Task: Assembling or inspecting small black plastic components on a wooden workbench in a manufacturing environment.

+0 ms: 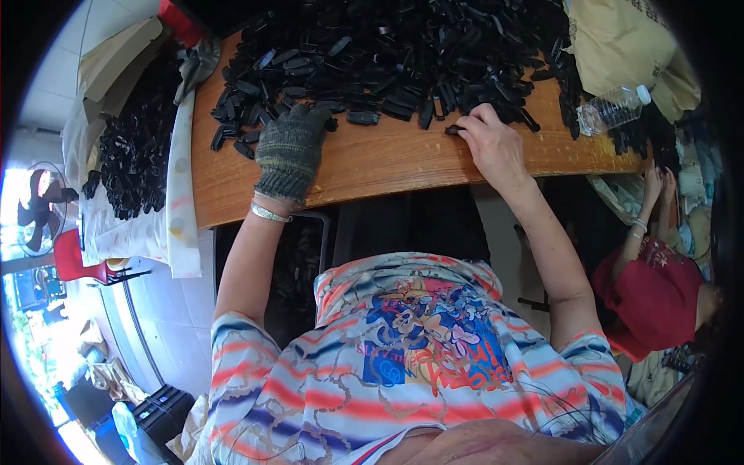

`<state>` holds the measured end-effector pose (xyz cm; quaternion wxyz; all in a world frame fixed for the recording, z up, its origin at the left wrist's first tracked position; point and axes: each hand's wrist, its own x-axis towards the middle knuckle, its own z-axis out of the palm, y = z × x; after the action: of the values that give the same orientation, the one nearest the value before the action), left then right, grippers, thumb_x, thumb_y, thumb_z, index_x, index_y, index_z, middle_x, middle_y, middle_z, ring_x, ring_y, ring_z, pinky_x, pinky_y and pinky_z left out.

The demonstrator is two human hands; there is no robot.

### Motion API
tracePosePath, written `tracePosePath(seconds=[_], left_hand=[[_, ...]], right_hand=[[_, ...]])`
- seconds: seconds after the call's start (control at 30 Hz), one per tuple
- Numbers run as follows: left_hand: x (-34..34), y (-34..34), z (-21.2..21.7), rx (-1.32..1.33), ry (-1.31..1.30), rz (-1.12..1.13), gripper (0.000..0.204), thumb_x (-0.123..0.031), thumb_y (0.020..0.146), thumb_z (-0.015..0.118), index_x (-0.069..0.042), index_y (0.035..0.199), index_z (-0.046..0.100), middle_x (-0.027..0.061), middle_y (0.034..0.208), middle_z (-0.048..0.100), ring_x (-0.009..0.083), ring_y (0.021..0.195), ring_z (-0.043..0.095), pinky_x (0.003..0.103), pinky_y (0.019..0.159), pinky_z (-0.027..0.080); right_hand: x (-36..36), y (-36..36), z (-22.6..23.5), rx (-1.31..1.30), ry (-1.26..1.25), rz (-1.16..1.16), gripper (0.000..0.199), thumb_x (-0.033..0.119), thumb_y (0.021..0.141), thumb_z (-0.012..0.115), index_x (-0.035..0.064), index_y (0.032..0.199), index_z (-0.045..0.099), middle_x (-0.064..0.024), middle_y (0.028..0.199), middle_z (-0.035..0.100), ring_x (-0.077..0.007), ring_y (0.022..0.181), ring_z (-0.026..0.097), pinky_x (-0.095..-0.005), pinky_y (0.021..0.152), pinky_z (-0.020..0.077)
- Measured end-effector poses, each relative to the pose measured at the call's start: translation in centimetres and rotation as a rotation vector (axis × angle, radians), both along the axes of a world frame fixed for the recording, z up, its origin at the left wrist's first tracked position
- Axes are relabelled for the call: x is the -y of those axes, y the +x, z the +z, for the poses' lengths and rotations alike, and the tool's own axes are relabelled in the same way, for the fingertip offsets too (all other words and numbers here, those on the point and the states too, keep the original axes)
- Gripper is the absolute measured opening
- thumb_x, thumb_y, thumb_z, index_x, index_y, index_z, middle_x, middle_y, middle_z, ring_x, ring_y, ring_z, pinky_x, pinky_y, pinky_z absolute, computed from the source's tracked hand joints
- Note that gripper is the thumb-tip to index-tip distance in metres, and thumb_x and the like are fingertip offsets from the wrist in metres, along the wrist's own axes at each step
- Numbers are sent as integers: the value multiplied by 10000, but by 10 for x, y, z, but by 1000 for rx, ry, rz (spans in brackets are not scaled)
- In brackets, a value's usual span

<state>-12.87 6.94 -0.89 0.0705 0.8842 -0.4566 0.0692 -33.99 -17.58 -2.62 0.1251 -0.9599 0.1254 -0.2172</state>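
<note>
A large heap of small black plastic parts (364, 62), some long and oval like clips, covers the far side of the wooden table (372, 167). My left hand (290, 151), in a dark grey knit glove, is curled at the heap's near edge. A black plastic part pokes out beside its thumb side; the rest of its grip is hidden under the glove. Bare, my right hand (493, 149) pinches a small dark part (452, 130) between thumb and fingers, just above the wood at the heap's near edge.
A clear plastic bottle (612, 110) lies at the right, beside a tan paper sack (620, 46). At the left, more black parts (139, 147) fill an open sack. A co-worker in a red shirt (659, 291) handles black pieces at the right. A fan (43, 209) stands far left.
</note>
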Motion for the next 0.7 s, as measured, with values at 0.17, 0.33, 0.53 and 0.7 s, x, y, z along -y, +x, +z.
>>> tracePosePath(seconds=[0.17, 0.33, 0.53, 0.7], left_hand=[[10, 1, 10, 75, 84, -28, 208, -220, 882, 685, -134, 1066, 727, 89, 1051, 666, 284, 954, 647, 407, 809, 524], [10, -4, 20, -76, 78, -10, 195, -231, 909, 653, -123, 1052, 731, 87, 1088, 652, 281, 1004, 646, 411, 859, 527], [-1, -8, 12, -110, -48, 16, 241, -233, 882, 693, -100, 1079, 736, 98, 1062, 676, 284, 971, 658, 402, 849, 526], [-3, -16, 13, -164, -59, 22, 284, -241, 861, 717, -97, 1105, 729, 109, 1066, 677, 285, 978, 660, 404, 859, 530]], right_hand=[[-21, 9, -1, -49, 18, 188, 147, 51, 870, 622, 16, 988, 703, -91, 973, 594, -263, 814, 663, -357, 701, 549], [-28, 24, 3, -219, 90, 206, 233, 23, 883, 590, 11, 1092, 691, -116, 1036, 577, -284, 864, 664, -375, 756, 550], [-34, 23, 11, -288, 63, 167, 275, 34, 890, 605, -1, 1157, 657, -119, 1081, 561, -283, 874, 664, -382, 762, 549], [-35, 20, 8, -273, 56, 201, 258, 73, 896, 641, -2, 1142, 643, -111, 1058, 570, -272, 854, 660, -372, 748, 545]])
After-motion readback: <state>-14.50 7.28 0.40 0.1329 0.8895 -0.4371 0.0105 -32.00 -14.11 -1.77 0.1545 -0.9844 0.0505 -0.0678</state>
